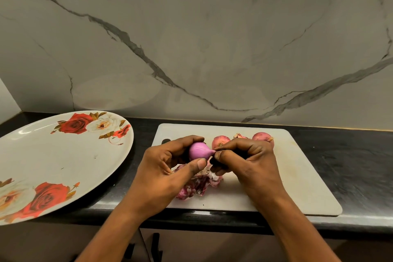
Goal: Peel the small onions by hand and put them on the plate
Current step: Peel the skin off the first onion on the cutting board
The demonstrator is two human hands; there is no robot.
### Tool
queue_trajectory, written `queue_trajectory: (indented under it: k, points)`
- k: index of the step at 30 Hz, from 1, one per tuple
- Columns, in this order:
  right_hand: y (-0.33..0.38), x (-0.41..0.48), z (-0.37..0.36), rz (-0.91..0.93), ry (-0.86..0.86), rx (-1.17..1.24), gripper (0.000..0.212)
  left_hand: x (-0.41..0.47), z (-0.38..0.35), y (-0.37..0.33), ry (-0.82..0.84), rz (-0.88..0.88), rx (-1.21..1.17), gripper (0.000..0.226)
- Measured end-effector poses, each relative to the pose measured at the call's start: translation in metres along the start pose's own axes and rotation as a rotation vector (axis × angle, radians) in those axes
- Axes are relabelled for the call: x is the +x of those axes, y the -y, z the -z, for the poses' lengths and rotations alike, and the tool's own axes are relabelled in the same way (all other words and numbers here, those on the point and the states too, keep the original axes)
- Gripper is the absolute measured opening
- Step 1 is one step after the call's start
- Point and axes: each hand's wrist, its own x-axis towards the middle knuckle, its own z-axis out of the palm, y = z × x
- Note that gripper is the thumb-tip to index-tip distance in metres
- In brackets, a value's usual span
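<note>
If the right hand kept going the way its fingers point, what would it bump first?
The right hand points left and pinches the tip of the peeled onion, so it would press into that onion first. After that it would probably meet the left hand, which grips the onion from the other side.

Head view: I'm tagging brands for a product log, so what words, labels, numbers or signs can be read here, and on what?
None can be read.
The round white plate with red roses carries only flower print; the white plastic cutting board, the black stone counter, the grey-veined marble wall and the peeled pink onion bear no writing.
</note>
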Motion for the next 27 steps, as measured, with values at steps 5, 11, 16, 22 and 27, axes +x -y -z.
queue_trajectory:
  k: [5,11,16,22,27]
  points:
    - [0.003,-0.002,-0.007,-0.060,-0.025,0.131,0.034,0.001,0.001,-0.002,0.004,0.024,-0.108,0.044]
    - [0.008,-0.003,-0.011,-0.141,-0.036,0.252,0.035,0.003,0.002,-0.003,0.013,0.037,-0.159,0.045]
    - [0.007,-0.001,-0.013,-0.194,-0.024,0.309,0.014,0.003,0.002,-0.002,0.014,0.037,-0.176,0.045]
    - [0.004,-0.001,-0.010,-0.235,0.002,0.341,0.010,0.004,0.002,-0.001,0.028,0.032,-0.177,0.044]
    - [0.008,0.001,-0.007,-0.266,0.042,0.231,0.005,0.004,0.005,0.006,-0.035,0.002,-0.078,0.044]
